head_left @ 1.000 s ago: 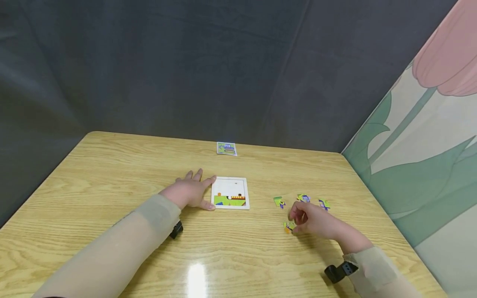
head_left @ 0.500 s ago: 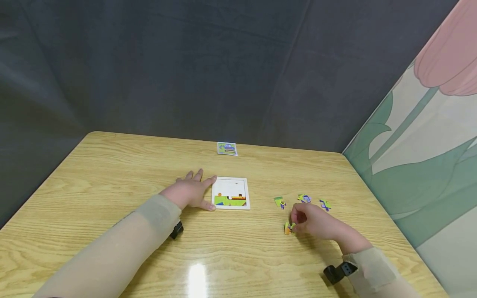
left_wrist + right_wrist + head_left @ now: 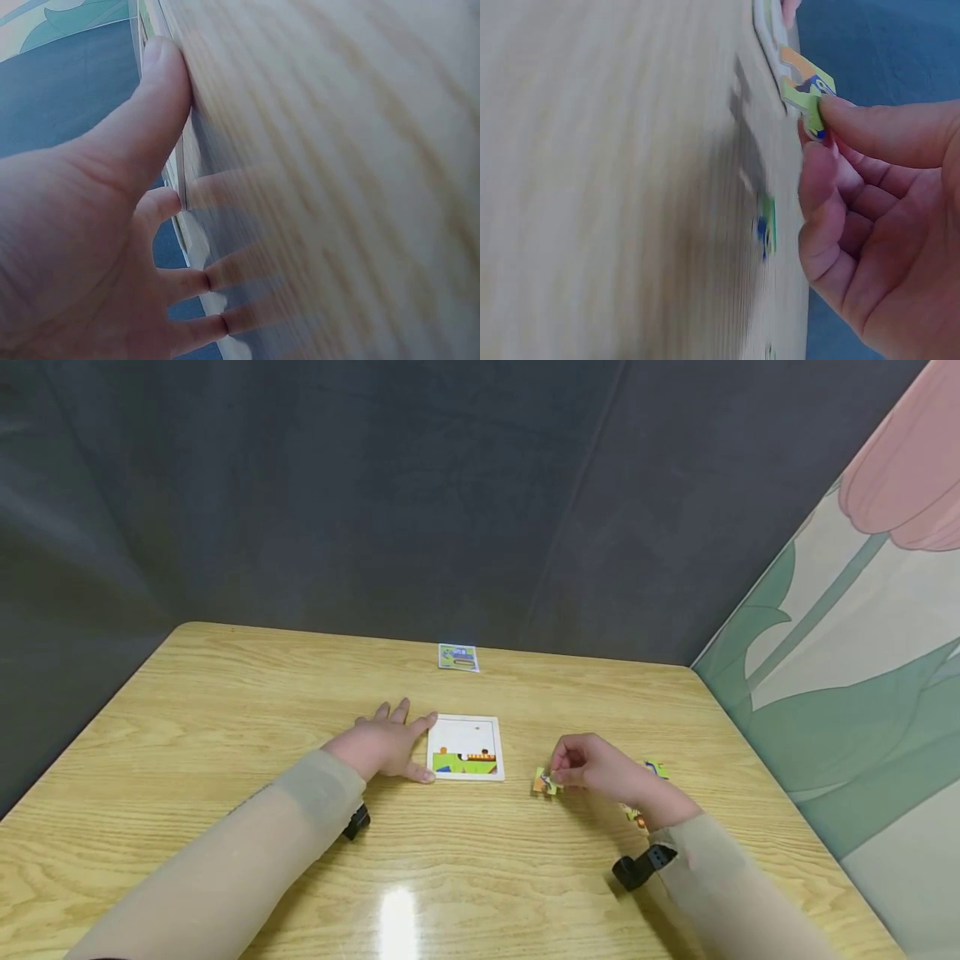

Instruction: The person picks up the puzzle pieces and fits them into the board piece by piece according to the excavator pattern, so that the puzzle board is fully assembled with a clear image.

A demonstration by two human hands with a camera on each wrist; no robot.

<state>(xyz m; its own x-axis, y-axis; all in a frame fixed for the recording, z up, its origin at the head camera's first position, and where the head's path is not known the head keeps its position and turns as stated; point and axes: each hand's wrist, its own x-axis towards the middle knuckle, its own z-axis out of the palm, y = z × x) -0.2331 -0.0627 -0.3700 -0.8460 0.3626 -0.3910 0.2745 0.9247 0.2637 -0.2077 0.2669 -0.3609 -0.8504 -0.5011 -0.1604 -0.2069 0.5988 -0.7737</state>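
Observation:
My left hand (image 3: 386, 743) lies on the table with its fingers spread. Its thumb and index fingertip touch the left edge of a square white puzzle board (image 3: 465, 731), whose lower strip shows a green picture; the board's edge (image 3: 180, 169) runs along the fingers in the left wrist view. To the right of the board, my right hand (image 3: 596, 768) pinches an orange and green puzzle piece (image 3: 542, 782) between thumb and fingers. The right wrist view shows this puzzle piece (image 3: 804, 79) held above the table, the thumb on its face.
Loose puzzle pieces lie around the right forearm, one piece (image 3: 656, 769) beyond it and another piece (image 3: 636, 816) partly covered by the wrist. A loose piece (image 3: 766, 225) shows below the right hand. A small picture card (image 3: 458, 657) lies near the table's (image 3: 300, 860) far edge.
My right hand has lifted the orange and green puzzle piece and carried it left and farther forward, towards the board. A piece near the right wrist has come into view. My left hand stays put.

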